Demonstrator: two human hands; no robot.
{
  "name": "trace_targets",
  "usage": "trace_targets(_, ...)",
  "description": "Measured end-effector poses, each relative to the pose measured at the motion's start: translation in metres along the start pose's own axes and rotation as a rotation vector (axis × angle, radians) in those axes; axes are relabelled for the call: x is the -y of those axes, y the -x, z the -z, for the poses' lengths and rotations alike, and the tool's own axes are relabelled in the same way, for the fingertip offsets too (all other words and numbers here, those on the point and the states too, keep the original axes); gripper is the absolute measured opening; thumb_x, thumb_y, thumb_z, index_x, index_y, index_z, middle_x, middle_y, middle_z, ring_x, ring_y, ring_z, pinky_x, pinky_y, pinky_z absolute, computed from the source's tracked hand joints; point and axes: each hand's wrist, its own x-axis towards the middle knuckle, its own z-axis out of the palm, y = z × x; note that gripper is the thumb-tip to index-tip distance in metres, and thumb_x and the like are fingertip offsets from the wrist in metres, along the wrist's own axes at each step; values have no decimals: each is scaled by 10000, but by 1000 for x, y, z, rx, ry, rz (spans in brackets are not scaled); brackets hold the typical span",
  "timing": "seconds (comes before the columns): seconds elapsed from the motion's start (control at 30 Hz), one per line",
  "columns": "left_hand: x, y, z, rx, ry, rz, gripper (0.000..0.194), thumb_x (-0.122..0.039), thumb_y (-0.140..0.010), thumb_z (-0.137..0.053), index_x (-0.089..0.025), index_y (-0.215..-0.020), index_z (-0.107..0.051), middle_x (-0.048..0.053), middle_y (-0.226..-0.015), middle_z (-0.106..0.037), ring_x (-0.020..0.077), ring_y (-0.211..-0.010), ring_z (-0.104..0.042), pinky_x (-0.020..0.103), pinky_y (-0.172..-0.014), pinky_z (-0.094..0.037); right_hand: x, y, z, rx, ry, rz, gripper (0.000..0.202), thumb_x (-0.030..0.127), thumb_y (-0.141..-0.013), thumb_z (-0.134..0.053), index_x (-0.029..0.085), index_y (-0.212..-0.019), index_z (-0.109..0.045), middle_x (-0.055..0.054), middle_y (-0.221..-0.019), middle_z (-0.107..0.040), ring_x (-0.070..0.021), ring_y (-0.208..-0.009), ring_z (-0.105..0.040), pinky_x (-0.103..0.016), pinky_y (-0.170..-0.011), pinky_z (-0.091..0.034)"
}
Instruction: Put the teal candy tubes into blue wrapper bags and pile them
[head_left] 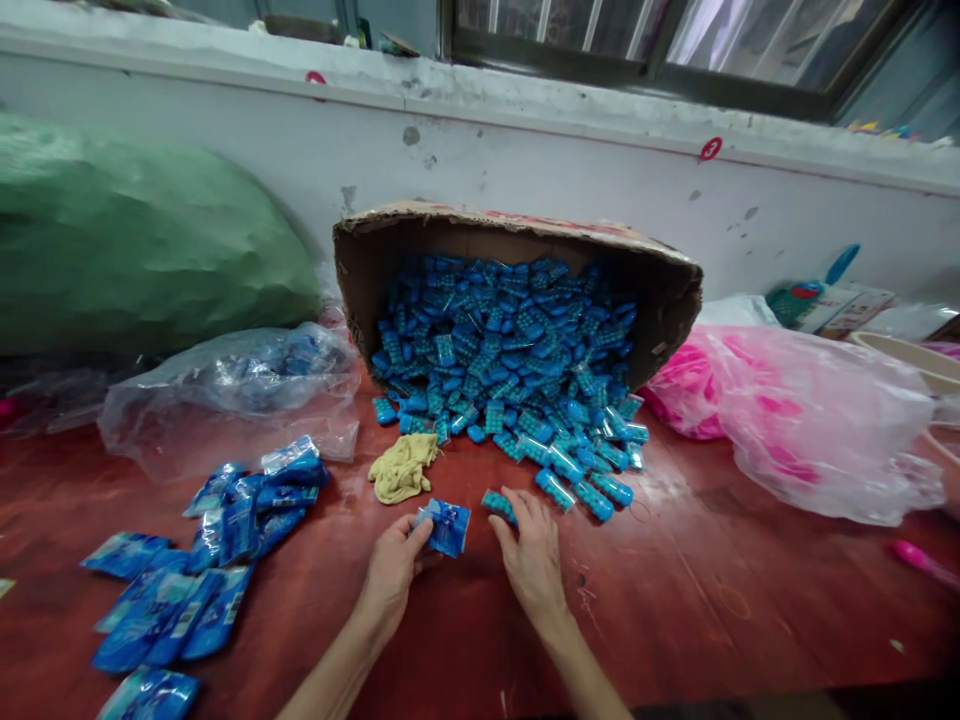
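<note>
My left hand (395,560) is closed on a small blue printed packet (448,527), thumb on top, just above the red table. To its right, my right hand (532,550) grips a small blue-and-teal bumpy piece (499,507) between thumb and fingers. Beyond both hands, a cardboard box (679,300) lies on its side, and a heap of similar blue pieces (510,340) spills from its mouth. Some pieces near the front right of the heap are in clear wrap. A crumpled yellowish cloth (403,468) lies just behind the packet.
Several blue packets (165,610) lie piled on the red table (675,620) at left. Behind them sits a clear plastic bag (225,400) with blue items. A big green sack (142,240) stands back left; a clear bag of pink items (795,420) is at right, near a pink object (924,560).
</note>
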Motion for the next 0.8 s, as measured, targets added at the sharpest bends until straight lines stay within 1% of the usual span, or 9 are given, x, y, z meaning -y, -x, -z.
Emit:
trace_targets(0.03,0,0,0,14,-25,-30,206,-286,-599,-700,-135,-709,-613,23,-618,-665,143,-558,-613,253,-561,-494,5,0,-1,30,-79,-14,339,250,-771,-544,221,-1108,-555,-92,-1085,-570,-258,-1041,-485,-438,-914,-342)
trace_targets(0.1,-1,1,-1,61,-55,-68,228,-281,-589,-706,-131,-750,-647,37,-678,-684,160,-613,-624,272,-609,-502,17,1,-7,151,-312,-73,334,255,-777,-527,204,-1107,-543,-77,-1021,-598,-219,-963,-541,-374,-860,-407)
trace_targets(0.17,-3,2,-3,120,-55,-75,245,-265,-587,-709,-136,-790,-663,44,-726,-694,171,-649,-628,290,-649,-505,25,1,-16,258,-526,-149,327,234,-748,-544,189,-1072,-548,-57,-957,-616,-189,-892,-569,-322,-800,-443)
trace_targets(0.27,-4,5,-4,159,-39,-74,254,-253,-584,-713,-136,-805,-671,47,-732,-697,171,-644,-624,298,-654,-506,28,0,-28,266,-700,-251,307,199,-669,-584,172,-974,-575,-28,-844,-612,-163,-794,-571,-282,-722,-454)
trace_targets(0.37,-2,6,-1,120,-18,-67,260,-264,-566,-725,-135,-785,-668,43,-695,-689,165,-613,-618,289,-614,-506,27,0,-33,213,-765,-313,295,196,-615,-610,171,-908,-585,7,-731,-578,-132,-662,-543,-252,-625,-443)
trace_targets(0.47,-1,8,1,80,-5,-59,259,-281,-544,-737,-127,-736,-654,38,-649,-675,160,-578,-607,281,-578,-498,29,2,-35,200,-792,-332,278,208,-611,-617,173,-885,-587,18,-697,-564,-119,-620,-521,-233,-574,-426)
trace_targets(0.57,-1,11,3,64,2,-49,253,-308,-535,-740,-118,-652,-621,30,-589,-651,145,-536,-582,278,-558,-488,34,4,-35,198,-810,-333,235,211,-633,-603,173,-864,-586,34,-643,-536,-105,-580,-500,-218,-551,-409)
trace_targets(0.67,-3,15,4,69,28,-17,268,-339,-551,-726,-120,-641,-600,19,-566,-632,134,-522,-564,263,-540,-471,41,6,-36,204,-802,-313,187,211,-670,-578,168,-851,-588,45,-608,-505,-90,-544,-470,-203,-533,-389)
trace_targets(0.8,-3,19,4,62,39,-41,270,-365,-586,-698,-131,-575,-563,-27,-447,-544,79,-409,-471,203,-454,-396,44,9,-41,233,-764,-295,173,249,-729,-539,161,-870,-583,43,-585,-508,-87,-508,-450,-201,-504,-377)
